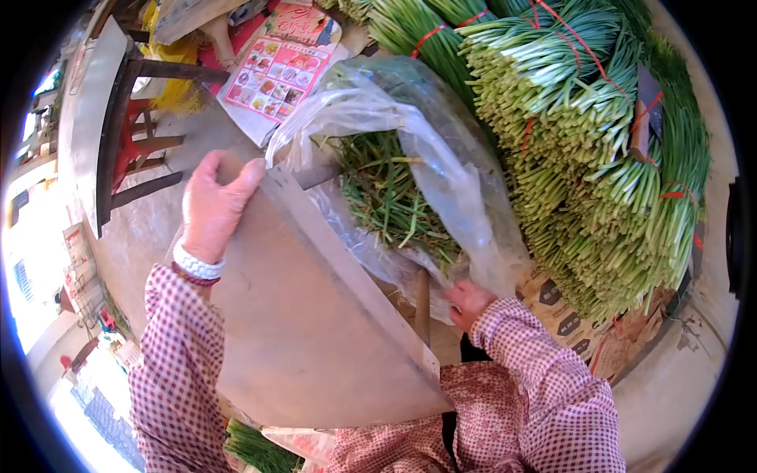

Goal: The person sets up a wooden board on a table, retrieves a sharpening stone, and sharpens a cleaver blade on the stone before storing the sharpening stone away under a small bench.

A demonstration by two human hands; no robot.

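My left hand (pixel 217 201) grips the upper corner of a tilted wooden board (pixel 315 315), thumb on one side and fingers over the edge. A clear plastic bag (pixel 465 173) lies open beyond the board, with loose green stalks and trimmings (pixel 394 189) inside. At the bag's near edge my right hand (pixel 469 303) is closed, its fingers bent against the plastic; the pinch itself is partly hidden. Part of a wooden leg (pixel 423 307) shows between the board and my right hand.
Large bundles of green stalks (pixel 568 158) with red ties are stacked at the right on printed cardboard (pixel 568 315). A dark wooden stool (pixel 150 142) stands at the upper left, near a printed flyer (pixel 276 75). More greens (pixel 260 449) lie at the bottom left.
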